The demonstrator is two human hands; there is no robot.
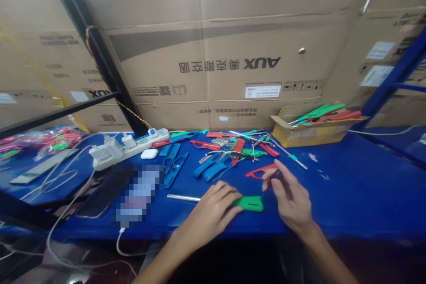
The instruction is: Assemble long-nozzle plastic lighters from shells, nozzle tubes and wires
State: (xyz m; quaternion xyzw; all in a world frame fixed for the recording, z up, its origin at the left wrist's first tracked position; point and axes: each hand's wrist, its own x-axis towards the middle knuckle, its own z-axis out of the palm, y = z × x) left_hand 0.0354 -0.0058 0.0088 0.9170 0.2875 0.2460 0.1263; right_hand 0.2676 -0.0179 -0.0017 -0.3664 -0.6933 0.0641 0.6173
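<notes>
My left hand [219,206] is closed on a green lighter [252,203] with a long metal tube [183,197], which lies on the blue table. Its green handle end points right, and the tube sticks out to the left of the hand. My right hand [289,195] grips a small dark-handled screwdriver [277,175]; its thin tip meets the green handle near the right end. Just behind the right hand lies a red casing piece [260,171], partly covered by the fingers.
Behind the hands lie several blue casing pieces [176,169], red parts and metal tubes. An open carton [316,135] of lighters stands at the back right. To the left are a power strip [143,143], white earphone case [149,154], phones and cables.
</notes>
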